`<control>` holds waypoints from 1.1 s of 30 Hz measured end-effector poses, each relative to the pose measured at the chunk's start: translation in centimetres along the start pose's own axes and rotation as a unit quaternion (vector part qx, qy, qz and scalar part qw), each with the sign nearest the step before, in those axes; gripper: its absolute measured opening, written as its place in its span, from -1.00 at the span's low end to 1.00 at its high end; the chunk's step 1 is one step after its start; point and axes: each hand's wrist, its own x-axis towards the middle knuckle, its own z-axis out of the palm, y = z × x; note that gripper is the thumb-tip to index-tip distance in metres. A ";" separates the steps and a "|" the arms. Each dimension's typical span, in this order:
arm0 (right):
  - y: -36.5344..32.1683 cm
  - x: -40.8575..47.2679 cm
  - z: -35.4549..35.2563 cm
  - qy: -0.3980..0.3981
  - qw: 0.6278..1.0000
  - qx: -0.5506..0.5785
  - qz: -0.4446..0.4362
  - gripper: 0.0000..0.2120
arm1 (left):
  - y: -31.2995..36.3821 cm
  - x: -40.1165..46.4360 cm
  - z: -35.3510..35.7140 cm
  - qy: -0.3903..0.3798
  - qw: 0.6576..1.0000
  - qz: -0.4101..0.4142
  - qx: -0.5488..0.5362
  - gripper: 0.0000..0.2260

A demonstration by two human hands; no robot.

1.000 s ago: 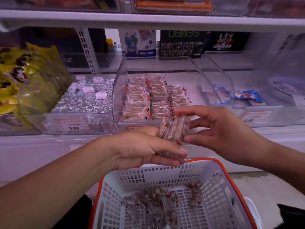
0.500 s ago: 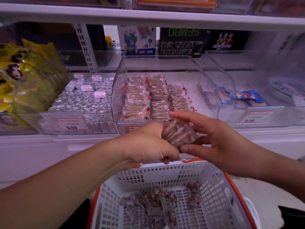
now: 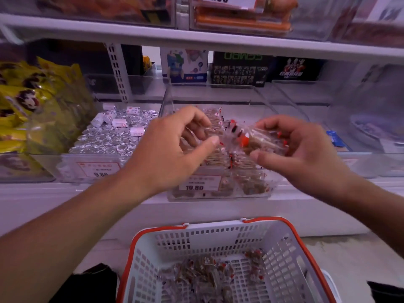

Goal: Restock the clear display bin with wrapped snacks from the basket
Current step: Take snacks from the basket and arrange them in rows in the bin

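hands blurred, right hand [image 3: 306, 147] grips snacks [image 3: 260, 142]

My feed came through evenly lit and soft, with a cool violet cast over the white shelf [image 3: 196, 38] and no hard shadows. Motion blur smeared both hands and the wrappers between them near centre. Toward 9 o'clock the yellow bags [image 3: 32, 101] were smeared and out of focus; toward 3 o'clock the clear bins went hazy. Wide-angle bending bowed the shelf edges. The basket [image 3: 284, 248] at 6 o'clock stayed fairly sharp.
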 end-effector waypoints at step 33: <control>5.2 11.4 5.9 -0.131 0.900 -0.363 0.202 -0.74 | -3.6 1.2 0.2 -0.135 0.899 0.082 0.409 -0.76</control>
